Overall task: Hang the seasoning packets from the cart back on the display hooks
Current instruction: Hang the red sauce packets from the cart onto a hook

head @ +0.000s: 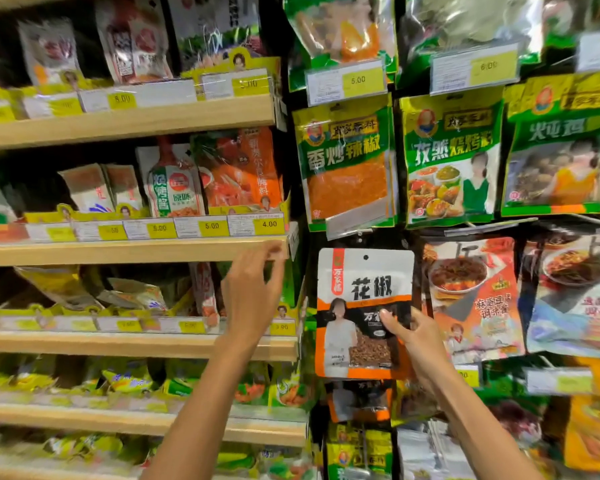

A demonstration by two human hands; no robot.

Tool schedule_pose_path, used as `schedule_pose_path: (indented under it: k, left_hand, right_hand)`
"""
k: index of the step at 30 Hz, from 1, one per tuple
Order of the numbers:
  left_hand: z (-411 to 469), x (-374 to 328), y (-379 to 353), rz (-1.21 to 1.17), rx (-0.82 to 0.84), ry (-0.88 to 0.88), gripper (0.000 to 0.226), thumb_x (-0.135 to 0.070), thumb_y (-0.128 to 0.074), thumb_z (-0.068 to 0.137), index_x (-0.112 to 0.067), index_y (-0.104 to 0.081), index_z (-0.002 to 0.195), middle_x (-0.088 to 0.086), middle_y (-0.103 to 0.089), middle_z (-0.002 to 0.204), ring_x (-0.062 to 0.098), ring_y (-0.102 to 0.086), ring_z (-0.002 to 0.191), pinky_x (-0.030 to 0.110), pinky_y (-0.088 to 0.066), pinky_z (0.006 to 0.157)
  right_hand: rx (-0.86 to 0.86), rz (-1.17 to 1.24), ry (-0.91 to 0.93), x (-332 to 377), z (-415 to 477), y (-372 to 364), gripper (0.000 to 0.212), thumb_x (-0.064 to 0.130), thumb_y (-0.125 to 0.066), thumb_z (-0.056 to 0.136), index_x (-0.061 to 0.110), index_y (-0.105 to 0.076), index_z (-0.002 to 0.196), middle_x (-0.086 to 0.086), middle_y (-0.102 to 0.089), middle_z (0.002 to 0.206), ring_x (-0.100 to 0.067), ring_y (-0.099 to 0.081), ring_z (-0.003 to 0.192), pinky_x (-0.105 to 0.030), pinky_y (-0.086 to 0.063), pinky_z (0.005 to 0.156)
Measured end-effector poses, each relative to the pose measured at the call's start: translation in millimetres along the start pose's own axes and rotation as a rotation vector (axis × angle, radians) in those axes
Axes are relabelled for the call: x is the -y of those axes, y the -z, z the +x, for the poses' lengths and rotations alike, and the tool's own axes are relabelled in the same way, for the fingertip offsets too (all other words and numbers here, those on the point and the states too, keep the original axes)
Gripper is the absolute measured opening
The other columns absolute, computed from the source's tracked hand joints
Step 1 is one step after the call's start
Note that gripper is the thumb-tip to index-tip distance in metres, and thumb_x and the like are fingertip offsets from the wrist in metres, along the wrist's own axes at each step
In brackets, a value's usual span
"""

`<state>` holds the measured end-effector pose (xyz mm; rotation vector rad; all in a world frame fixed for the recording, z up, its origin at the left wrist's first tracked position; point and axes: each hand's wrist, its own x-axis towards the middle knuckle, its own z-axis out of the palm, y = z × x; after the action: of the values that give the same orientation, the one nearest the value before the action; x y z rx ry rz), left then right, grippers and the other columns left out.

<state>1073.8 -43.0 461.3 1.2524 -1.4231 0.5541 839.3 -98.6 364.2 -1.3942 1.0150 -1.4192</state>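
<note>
A white, black and orange seasoning packet point(362, 296) with a round hanging hole at its top is held up in front of the hook display. My right hand point(414, 337) grips its lower right part, thumb on the front. The hole sits just below a clear price holder point(347, 225) at the end of a hook. My left hand point(253, 292) is raised to the left of the packet, fingers apart and slightly curled, holding nothing, close to the wooden shelf edge point(132, 251). Another packet of the same kind point(359, 400) hangs lower down.
Green seasoning packets point(347, 164) hang in a row above, red and orange ones point(471, 296) to the right. Wooden shelves on the left carry sauce packs point(174, 181) and yellow price tags point(269, 224). More packets fill the bottom of the display.
</note>
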Motion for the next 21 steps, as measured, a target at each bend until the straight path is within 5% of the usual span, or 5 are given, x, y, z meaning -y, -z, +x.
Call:
schedule_pose_path:
  k: [2,6,10,21]
  left_hand:
    - [15.3,10.6,-3.8,0.201,-0.093,-0.209,0.018,-0.015,-0.062,0.089,-0.008,-0.067,0.105,0.006,-0.069,0.096,0.022,-0.064,0.09,0.027,-0.051,0.062]
    - [26.8,32.7,-22.7,0.393,-0.003,-0.456,0.028,-0.017,-0.06,0.091,0.0,-0.063,0.113,0.018,-0.065,0.11,0.034,-0.062,0.101,0.042,-0.05,0.088]
    - [26.1,47.9,-37.1,0.444,0.008,-0.517,0.03,-0.018,-0.05,0.096,0.002,-0.061,0.114,0.022,-0.062,0.11,0.036,-0.06,0.1,0.045,-0.05,0.085]
    - [17.9,59.8,-47.7,0.363,-0.048,-0.503,0.031,-0.018,-0.045,0.097,0.004,-0.059,0.115,0.022,-0.061,0.111,0.03,-0.049,0.108,0.043,-0.042,0.095]
  right_hand:
    - [0.004,-0.035,0.02,0.6,6.2,1.0,0.011,0.027,-0.07,0.084,0.018,-0.07,0.09,0.007,-0.075,0.088,-0.007,-0.068,0.088,-0.024,-0.049,0.073]
    - [0.006,-0.044,0.029,2.0,16.8,-1.2,0.009,0.025,-0.07,0.084,0.018,-0.07,0.089,0.004,-0.074,0.091,-0.008,-0.067,0.09,-0.023,-0.05,0.073]
    - [-0.012,-0.008,0.012,5.0,28.0,-1.8,0.013,0.023,-0.07,0.084,0.014,-0.07,0.093,-0.002,-0.074,0.095,-0.016,-0.068,0.094,-0.035,-0.053,0.084]
    - [-0.026,0.0,-0.021,7.4,46.7,-7.0,0.012,0.02,-0.069,0.085,0.012,-0.071,0.094,-0.002,-0.074,0.093,-0.013,-0.068,0.089,-0.03,-0.053,0.079]
